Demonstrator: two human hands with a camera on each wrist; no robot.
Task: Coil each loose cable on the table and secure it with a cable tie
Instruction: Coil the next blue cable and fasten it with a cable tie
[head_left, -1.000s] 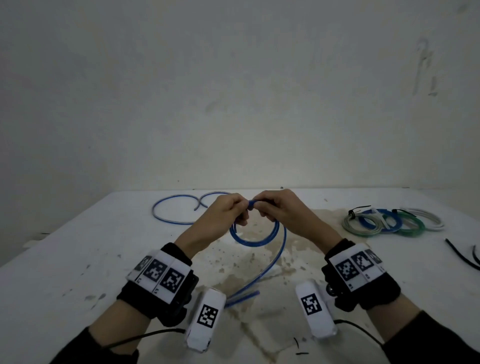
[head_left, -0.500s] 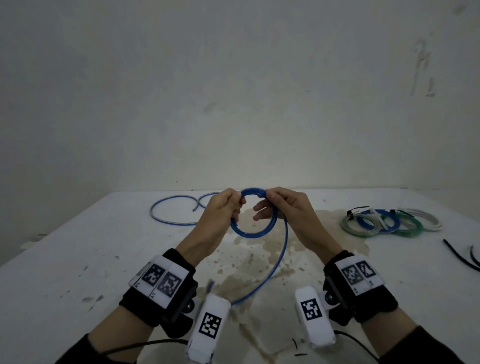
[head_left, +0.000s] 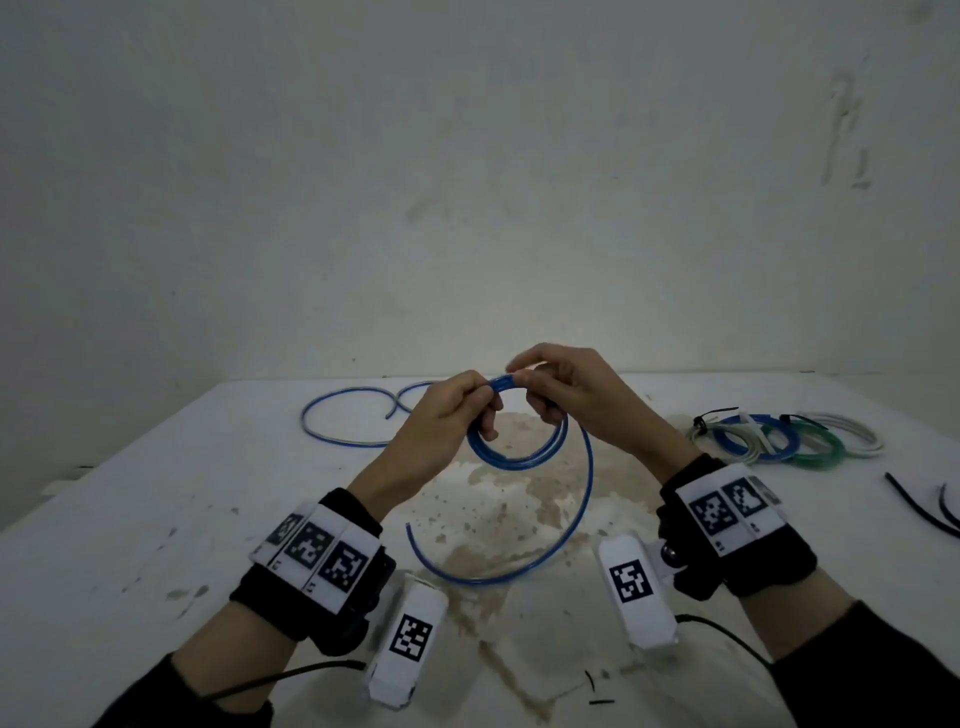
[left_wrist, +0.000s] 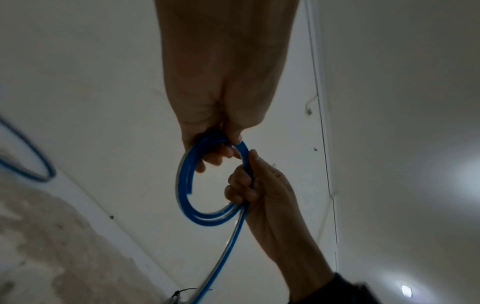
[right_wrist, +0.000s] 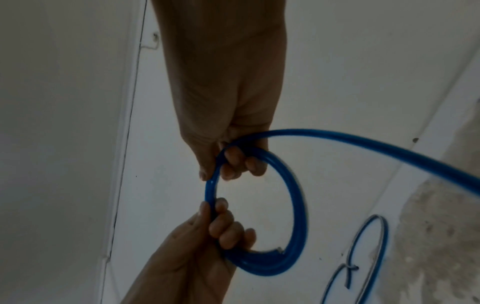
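I hold a blue cable (head_left: 519, 458) above the middle of the table, part of it wound into a small coil of a few turns. My left hand (head_left: 485, 402) pinches the coil's top left, and in the left wrist view the left hand's fingers (left_wrist: 215, 157) curl through the ring. My right hand (head_left: 524, 382) pinches the top beside it, and its fingers (right_wrist: 233, 162) hook round the cable (right_wrist: 298, 205). The free tail (head_left: 584, 499) sweeps down in a wide arc, and its end (head_left: 410, 530) points up near my left wrist.
A second loose blue cable (head_left: 337, 421) lies at the back left of the white table (head_left: 156, 519). Several tied coils (head_left: 769, 441) in blue, green and white sit at the right. Black cable ties (head_left: 919, 509) lie at the far right edge.
Both hands have risen a little and drawn more cable onto the coil. The tail, first lying straight toward me, now hangs shorter in a wide arc.
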